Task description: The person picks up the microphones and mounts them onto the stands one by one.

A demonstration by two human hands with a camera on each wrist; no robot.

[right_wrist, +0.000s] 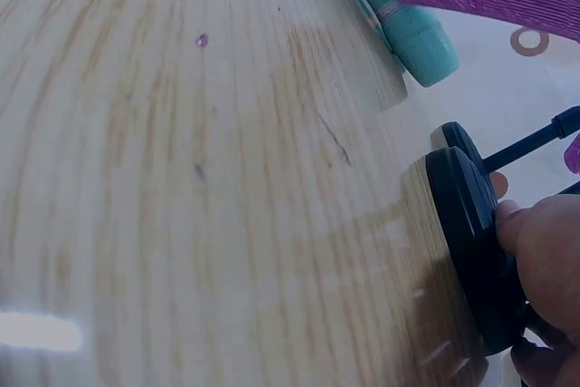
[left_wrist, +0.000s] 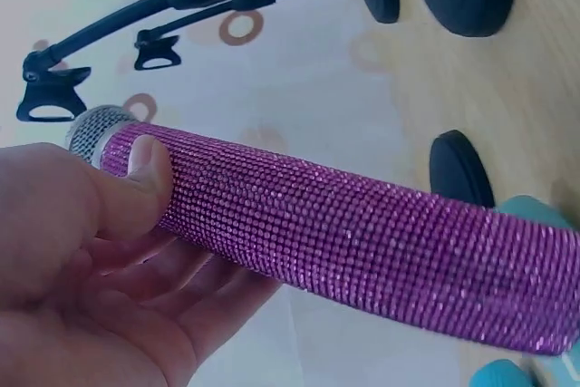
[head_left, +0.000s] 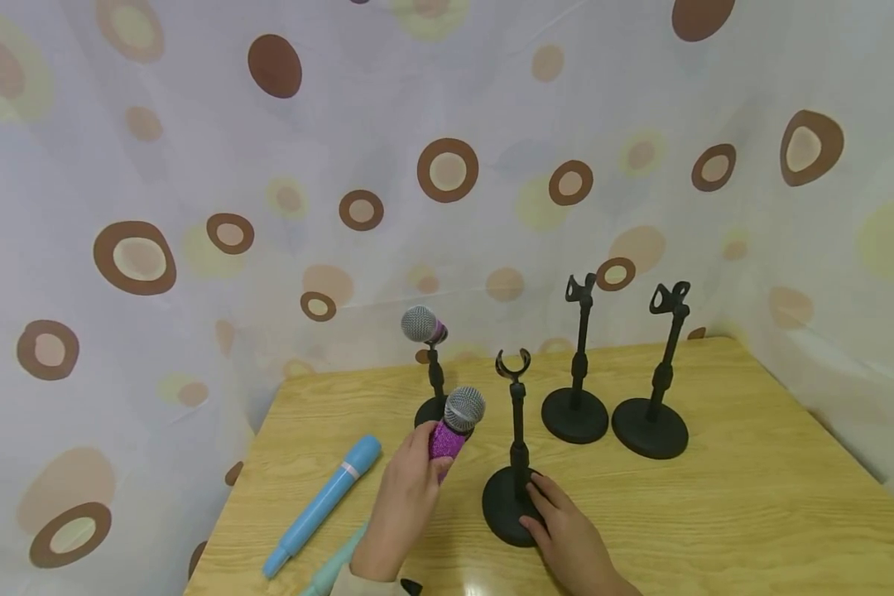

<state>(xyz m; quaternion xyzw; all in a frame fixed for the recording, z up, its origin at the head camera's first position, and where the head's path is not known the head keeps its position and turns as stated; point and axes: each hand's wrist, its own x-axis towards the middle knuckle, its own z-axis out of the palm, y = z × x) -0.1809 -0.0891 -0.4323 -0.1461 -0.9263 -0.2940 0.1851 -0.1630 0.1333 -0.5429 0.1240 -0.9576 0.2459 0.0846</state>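
My left hand (head_left: 406, 497) grips a purple, rhinestone-covered microphone (head_left: 445, 443) near its silver mesh head, which points up and away. In the left wrist view, the thumb presses on the sparkling handle (left_wrist: 344, 233) and the fingers curl beneath it. Just right of this microphone, a black desk microphone stand (head_left: 519, 455) stands upright with its forked clip vacant. My right hand (head_left: 569, 538) holds the right side of its round base (head_left: 501, 509). From the right wrist view, the thumb lies on top of the base (right_wrist: 471, 251), with other fingers partly hidden at its rim.
Behind the held microphone, another purple microphone (head_left: 420, 324) sits in a stand (head_left: 435, 372). Two more black stands, one nearer the middle (head_left: 575, 414) and one farther right (head_left: 651, 426), have vacant clips. Blue (head_left: 324, 505) and teal (head_left: 335, 564) microphones lie at left on the wooden table (head_left: 752, 497).
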